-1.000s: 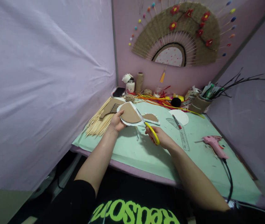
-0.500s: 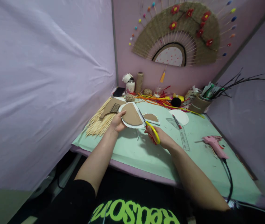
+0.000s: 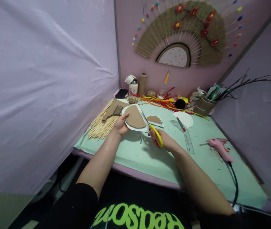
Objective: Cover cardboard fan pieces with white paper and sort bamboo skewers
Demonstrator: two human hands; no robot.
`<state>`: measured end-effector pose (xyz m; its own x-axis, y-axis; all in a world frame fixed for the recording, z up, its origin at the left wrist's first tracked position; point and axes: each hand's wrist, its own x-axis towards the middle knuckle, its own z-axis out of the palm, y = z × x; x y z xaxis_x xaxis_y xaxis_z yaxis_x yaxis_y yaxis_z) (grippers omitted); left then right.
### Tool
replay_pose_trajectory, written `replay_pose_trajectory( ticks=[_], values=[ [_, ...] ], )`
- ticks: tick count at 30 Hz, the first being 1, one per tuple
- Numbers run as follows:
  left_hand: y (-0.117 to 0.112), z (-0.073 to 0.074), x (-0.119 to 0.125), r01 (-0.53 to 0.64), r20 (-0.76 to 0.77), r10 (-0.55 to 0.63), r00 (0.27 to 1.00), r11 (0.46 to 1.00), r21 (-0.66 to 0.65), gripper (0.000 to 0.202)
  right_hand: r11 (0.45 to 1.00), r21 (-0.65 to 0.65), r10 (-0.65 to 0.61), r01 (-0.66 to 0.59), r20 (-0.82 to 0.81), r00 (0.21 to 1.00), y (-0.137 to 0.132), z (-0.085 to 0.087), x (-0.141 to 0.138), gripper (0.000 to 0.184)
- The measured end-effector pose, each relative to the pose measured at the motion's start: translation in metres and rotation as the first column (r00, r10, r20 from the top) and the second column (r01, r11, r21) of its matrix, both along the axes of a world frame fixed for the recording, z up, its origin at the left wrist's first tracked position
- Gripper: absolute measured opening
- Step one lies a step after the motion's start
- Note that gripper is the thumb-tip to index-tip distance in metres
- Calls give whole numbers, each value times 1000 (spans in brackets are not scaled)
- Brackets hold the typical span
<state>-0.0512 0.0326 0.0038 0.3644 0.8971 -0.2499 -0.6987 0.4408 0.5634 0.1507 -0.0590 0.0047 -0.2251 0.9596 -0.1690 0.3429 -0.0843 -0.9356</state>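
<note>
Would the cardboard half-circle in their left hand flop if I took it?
The cardboard is probably stiff: it looks flat though the left hand grips one side. It seems thin, so likely light. Its white border, jutting past the cardboard, may bend easily.

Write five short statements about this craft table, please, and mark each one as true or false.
1. The right hand holds yellow-handled scissors. True.
2. The left hand holds the pink glue gun. False: the left hand holds a cardboard half-round with a white border; the pink glue gun lies on the table.
3. Thin sticks lie on the left side of the table. True.
4. The flowers on the wall fan are blue. False: they are red.
5. The glue gun's cable is black. True.
</note>
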Motion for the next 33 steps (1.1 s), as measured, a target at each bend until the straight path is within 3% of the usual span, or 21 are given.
replay_pose_trajectory(
  ticks=[24, 33],
  values=[
    [-2, 1, 0, -16, 1, 16, 1000, 1000, -1, 47, 998, -2, -70, 70, -34, 997, 0, 0, -2, 44],
    [1, -4, -1, 14, 21, -14, 1000, 1000, 19, 48, 1000, 16, -22, 23, -38, 999, 0, -2, -1, 53]
  ],
)
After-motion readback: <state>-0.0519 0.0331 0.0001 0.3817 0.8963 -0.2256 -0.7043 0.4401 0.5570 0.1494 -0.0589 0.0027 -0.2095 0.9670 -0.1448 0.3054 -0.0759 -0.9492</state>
